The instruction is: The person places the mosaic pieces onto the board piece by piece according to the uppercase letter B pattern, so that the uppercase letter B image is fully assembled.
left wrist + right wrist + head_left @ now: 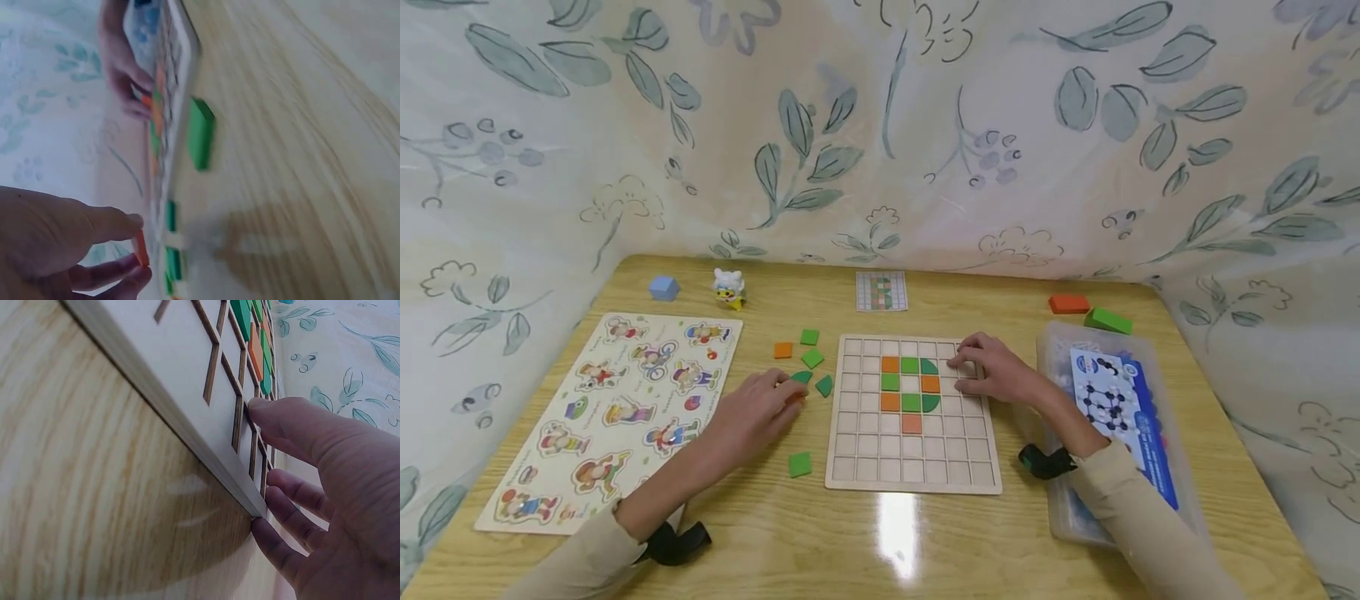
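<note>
My left hand (758,419) is at the left of the board, over the table beside the loose pieces. In the left wrist view its thumb and fingertips pinch a thin orange tile (142,249). Two dark green rounded pieces, one partly covered by the fingers, lie by it, including a quarter-circle piece (824,385). My right hand (996,372) rests at the right side of the wooden grid board (865,472), fingers loosely bent over its edge and holding nothing. Orange and green squares, such as a green tile (911,403), and two green rounded pieces sit in the middle cells.
Loose tiles lie left of the board, among them a green square (801,464). A pattern card (882,291) is behind it. A picture puzzle (580,467), a blue block (664,288) and a figurine (729,288) stand left. A plastic box (1120,533) and two blocks are right.
</note>
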A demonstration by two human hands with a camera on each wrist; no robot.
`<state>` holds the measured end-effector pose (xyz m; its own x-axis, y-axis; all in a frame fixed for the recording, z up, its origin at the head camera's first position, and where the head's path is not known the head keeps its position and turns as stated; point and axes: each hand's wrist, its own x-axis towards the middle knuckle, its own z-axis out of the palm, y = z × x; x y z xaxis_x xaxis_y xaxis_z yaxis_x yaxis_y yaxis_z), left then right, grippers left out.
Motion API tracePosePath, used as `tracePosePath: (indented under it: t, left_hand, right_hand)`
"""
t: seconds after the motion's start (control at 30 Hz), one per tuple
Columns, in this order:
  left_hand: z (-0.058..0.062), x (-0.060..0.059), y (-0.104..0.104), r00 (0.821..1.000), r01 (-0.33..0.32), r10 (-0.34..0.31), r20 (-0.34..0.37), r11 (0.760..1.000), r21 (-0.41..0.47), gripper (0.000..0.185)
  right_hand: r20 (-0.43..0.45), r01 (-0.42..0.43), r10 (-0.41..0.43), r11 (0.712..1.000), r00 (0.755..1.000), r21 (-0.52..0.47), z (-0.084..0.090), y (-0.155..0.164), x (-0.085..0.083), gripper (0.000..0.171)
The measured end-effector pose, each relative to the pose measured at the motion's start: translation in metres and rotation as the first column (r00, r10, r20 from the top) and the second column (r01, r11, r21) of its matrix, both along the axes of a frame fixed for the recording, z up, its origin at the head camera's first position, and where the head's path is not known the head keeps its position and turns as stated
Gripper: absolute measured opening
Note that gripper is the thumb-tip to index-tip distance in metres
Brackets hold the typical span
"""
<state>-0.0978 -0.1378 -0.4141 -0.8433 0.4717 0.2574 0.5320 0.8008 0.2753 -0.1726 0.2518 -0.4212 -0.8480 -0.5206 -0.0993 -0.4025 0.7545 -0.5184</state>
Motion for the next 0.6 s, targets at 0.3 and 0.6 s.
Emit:
tracePosePath:
  t: [0.3, 0.6]
  left_hand:
    - [0.014, 0.008, 0.024, 0.994, 0.107, -0.109, 0.003, 0.983, 0.15, 0.015]
    - [0.004, 0.014, 0.061, 0.94, 0.296, -0.323, 0.114, 0.933, 0.204, 0.018]
  right_hand:
    - [-0.006, -0.011, 0.011, 1.0, 1.0, -0.002, 0.0, 0.0, 0.0, 0.029]
    - [-0.012, -0.02, 0.02, 1.0, 1.0, 0.005, 0.001, 0.0, -0.001, 0.028]
